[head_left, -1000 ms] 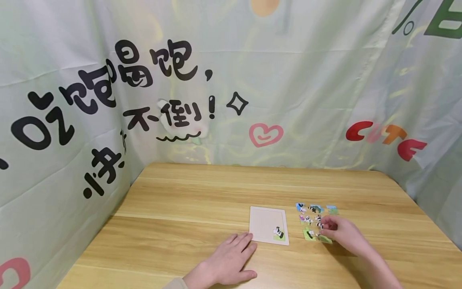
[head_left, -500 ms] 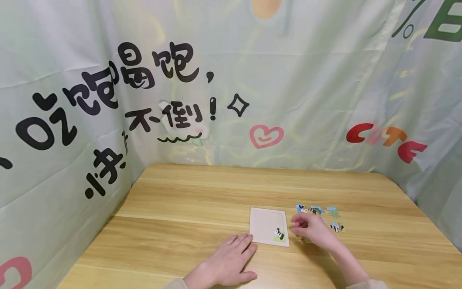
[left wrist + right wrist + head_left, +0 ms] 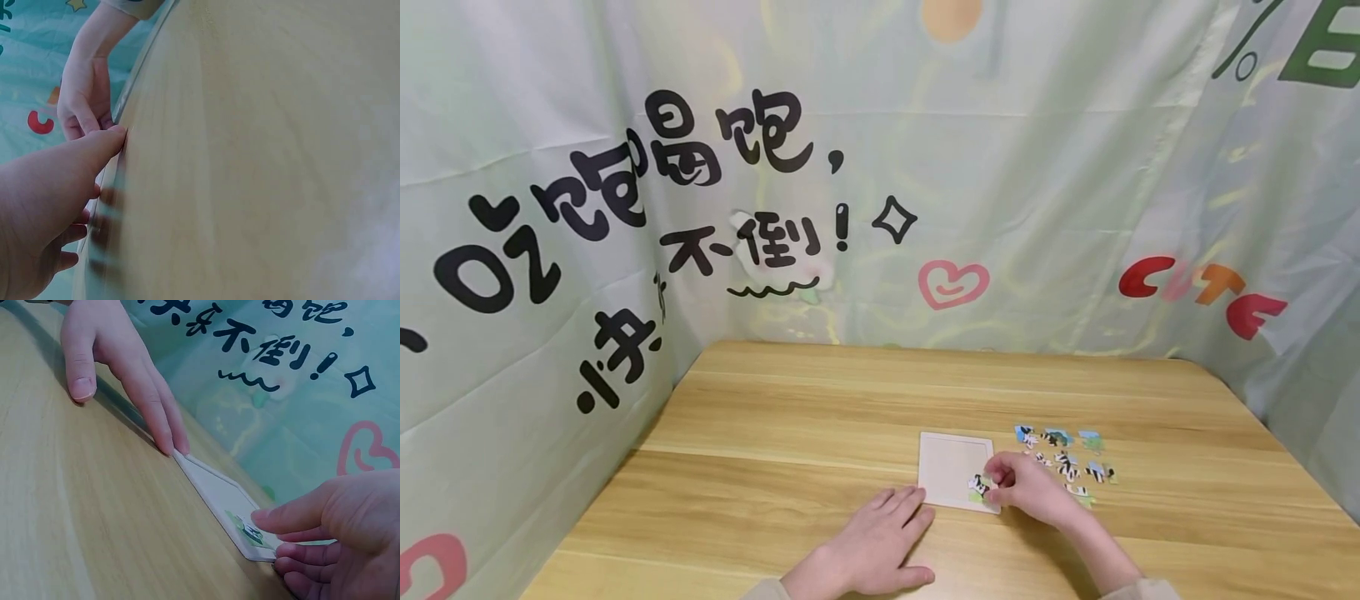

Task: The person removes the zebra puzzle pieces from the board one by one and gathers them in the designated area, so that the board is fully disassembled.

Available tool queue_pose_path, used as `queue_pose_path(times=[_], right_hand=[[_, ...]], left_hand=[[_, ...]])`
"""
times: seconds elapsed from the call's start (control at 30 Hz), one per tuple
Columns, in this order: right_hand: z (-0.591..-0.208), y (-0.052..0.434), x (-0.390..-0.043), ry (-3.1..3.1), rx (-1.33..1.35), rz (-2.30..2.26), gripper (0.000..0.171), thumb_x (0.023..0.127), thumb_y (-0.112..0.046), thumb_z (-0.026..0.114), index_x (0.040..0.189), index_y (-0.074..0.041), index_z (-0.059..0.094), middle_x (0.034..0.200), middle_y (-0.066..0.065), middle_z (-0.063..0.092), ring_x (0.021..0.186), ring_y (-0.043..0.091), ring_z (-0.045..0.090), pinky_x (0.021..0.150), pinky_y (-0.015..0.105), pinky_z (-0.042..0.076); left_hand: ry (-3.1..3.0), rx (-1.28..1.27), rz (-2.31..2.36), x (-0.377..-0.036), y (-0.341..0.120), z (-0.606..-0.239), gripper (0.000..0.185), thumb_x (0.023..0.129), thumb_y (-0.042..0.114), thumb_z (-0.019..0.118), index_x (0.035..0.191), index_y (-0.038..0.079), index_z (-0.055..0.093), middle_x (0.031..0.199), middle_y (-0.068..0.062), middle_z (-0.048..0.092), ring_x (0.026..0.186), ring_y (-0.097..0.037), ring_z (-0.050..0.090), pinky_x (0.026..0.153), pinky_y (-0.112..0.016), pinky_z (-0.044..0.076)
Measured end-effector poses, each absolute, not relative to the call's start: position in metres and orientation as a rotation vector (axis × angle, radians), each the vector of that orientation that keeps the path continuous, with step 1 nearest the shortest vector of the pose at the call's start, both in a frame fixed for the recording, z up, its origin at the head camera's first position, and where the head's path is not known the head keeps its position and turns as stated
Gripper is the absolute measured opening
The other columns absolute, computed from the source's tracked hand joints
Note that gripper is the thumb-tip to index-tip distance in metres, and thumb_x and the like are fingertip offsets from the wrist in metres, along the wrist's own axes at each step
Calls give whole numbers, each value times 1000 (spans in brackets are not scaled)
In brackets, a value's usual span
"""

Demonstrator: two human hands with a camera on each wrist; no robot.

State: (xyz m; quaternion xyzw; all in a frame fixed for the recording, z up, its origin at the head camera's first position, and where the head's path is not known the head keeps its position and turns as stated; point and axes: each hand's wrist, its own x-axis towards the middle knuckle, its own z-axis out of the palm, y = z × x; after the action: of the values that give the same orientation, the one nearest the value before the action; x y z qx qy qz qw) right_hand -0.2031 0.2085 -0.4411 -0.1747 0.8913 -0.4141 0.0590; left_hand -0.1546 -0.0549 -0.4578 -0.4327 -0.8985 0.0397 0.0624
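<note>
A pale square puzzle tray lies on the wooden table, with one zebra piece set in its near right corner. My left hand lies flat on the table, its fingertips touching the tray's near left corner. My right hand hovers at the near right corner, thumb and curled fingers pinched on a puzzle piece that they mostly hide, just beside the set piece. In the left wrist view my left hand fills the foreground and my right hand shows beyond it.
Several loose zebra pieces lie scattered on the table just right of the tray. Printed green cloth hangs close round the table's back and both sides. Bare wood stretches left of and behind the tray.
My right hand left the loose pieces and travelled left to the tray's near right corner. The left hand has stayed put.
</note>
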Motion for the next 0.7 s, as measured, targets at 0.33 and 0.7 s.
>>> queue_pose_path(times=[0.33, 0.7], right_hand=[[-443, 204, -200, 2827, -560, -1107, 25, 66, -9, 79, 85, -4, 63, 74, 0, 48, 72, 16, 42, 62, 24, 37], [-440, 199, -198, 2863, -528, -1066, 29, 63, -3, 79, 78, -6, 55, 72, 1, 45, 68, 16, 42, 58, 23, 36]], left_hand=[[-2718, -1309, 100, -155, -54, -458, 72, 91, 64, 29, 139, 11, 42, 144, -12, 36, 134, -23, 31, 106, -39, 30], [-2707, -1306, 118, -155, -54, -458, 72, 90, 64, 34, 138, 11, 43, 143, -11, 38, 133, -22, 32, 106, -38, 30]])
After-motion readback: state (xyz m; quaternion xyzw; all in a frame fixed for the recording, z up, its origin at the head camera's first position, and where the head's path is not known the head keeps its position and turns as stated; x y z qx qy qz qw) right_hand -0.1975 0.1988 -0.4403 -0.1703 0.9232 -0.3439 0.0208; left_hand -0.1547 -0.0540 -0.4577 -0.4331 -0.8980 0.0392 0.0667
